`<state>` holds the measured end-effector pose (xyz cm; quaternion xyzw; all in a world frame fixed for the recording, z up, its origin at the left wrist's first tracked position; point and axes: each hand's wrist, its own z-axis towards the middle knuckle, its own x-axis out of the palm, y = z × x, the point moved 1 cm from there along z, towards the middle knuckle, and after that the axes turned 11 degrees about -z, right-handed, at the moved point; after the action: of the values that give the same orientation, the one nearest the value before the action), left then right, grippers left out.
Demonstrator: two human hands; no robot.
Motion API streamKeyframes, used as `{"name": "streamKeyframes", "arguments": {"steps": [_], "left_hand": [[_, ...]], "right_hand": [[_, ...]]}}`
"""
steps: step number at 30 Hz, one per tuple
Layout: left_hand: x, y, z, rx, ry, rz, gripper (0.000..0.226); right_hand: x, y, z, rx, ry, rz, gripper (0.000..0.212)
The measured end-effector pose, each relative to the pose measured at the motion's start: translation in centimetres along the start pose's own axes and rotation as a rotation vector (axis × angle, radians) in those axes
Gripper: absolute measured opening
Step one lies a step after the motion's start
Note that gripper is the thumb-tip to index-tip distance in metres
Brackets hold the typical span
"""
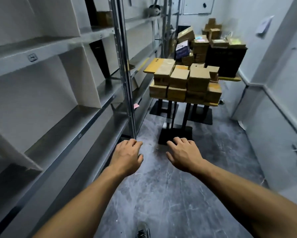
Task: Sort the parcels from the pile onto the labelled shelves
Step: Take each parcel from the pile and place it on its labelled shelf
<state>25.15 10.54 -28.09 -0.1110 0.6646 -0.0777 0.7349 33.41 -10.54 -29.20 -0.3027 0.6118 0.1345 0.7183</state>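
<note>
— At the far end of the aisle, what sits on the yellow tables [148,70]?

— The parcels [182,79]: brown cardboard boxes packed side by side in two tiers on the near tabletops. A looser heap lies further back, with some boxes tilted. A black crate [225,59] stands at the right of that heap with more boxes on top.

— And the shelves [61,48]?

— Grey metal shelving runs along the left wall, split into bays by white dividers. A single brown box [104,18] shows in a dark upper bay, though it is blurred. A small tag [32,57] is fixed to one shelf edge, too small to read. A pink note [136,105] sticks out beside the upright post, and a plush toy [152,10] lies on a high shelf.

— The hands?

— Both are stretched forward, palms down, over the grey marbled floor [161,194]. The left hand [127,155] is near the foot of the shelving post, fingers loosely bent and gripping nothing. The right hand [183,153] is beside it without touching, fingers relaxed and slightly spread, also empty. Both are well apart from the parcels.

— Anything lower down?

— A dark shoe [143,231] shows at the bottom edge. The black pedestal base [175,133] of the nearest table appears just past the right hand's fingertips.
</note>
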Motion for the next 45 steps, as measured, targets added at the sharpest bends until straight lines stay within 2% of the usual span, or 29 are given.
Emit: {"name": "streamKeyframes", "arguments": {"steps": [9, 18, 25, 30, 36, 45], "left_hand": [[0.3, 0.9, 16.9, 0.178, 0.016, -0.013, 0.047], [1.8, -1.7, 29.4, 0.356, 0.079, -0.022, 0.046], [3.1, -5.7, 39.7, 0.412, 0.056, -0.033, 0.046], [4.0, -9.5, 48.1, 0.410, 0.019, -0.039, 0.048], [4.9, -12.5, 56.9, 0.306, -0.030, -0.096, 0.050], [7.2, -13.4, 66.9, 0.281, 0.074, -0.154, 0.050]], "right_hand": [[1.4, -7.8, 11.6, 0.203, 0.020, 0.029, 0.044], [4.4, -14.7, 16.7, 0.382, 0.093, 0.045, 0.043], [6.7, -22.5, 22.0, 0.405, 0.099, 0.040, 0.047], [8.2, -30.1, 27.1, 0.399, 0.080, 0.048, 0.045], [9.6, -37.7, 33.7, 0.353, 0.038, 0.069, 0.045], [12.7, -43.5, 41.5, 0.363, 0.060, 0.171, 0.045]]}}
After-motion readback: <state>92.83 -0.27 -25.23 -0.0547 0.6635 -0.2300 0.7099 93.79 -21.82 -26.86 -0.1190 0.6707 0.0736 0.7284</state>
